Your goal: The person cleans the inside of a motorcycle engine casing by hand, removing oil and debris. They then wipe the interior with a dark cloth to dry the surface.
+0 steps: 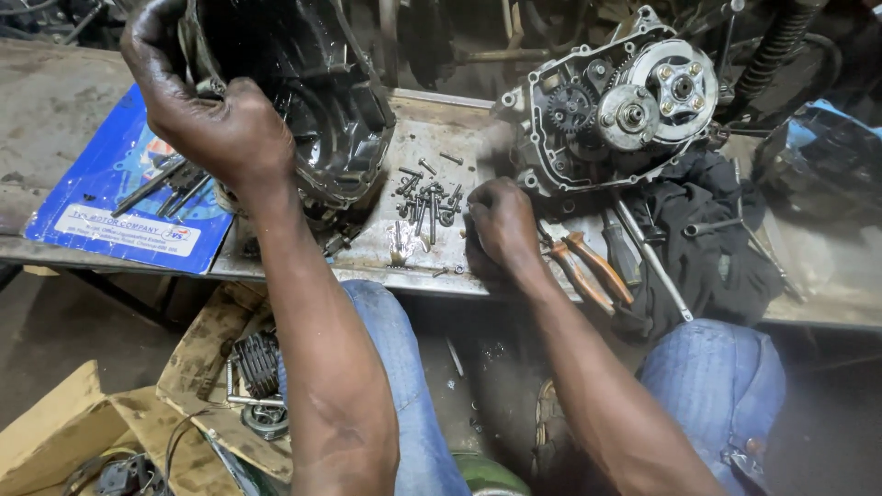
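Your left hand point(216, 124) clamps the black engine cover point(303, 101). Right hand point(501, 225), grip curled, contents unclear, rests beside the bolt pile point(427, 197); pliers point(588, 266) just beyond it, open engine point(616, 110) behind.

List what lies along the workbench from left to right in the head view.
Blue printed card → left hand gripping the black engine cover → pile of loose bolts → right hand → orange-handled pliers → open engine case with gears → black cloth.
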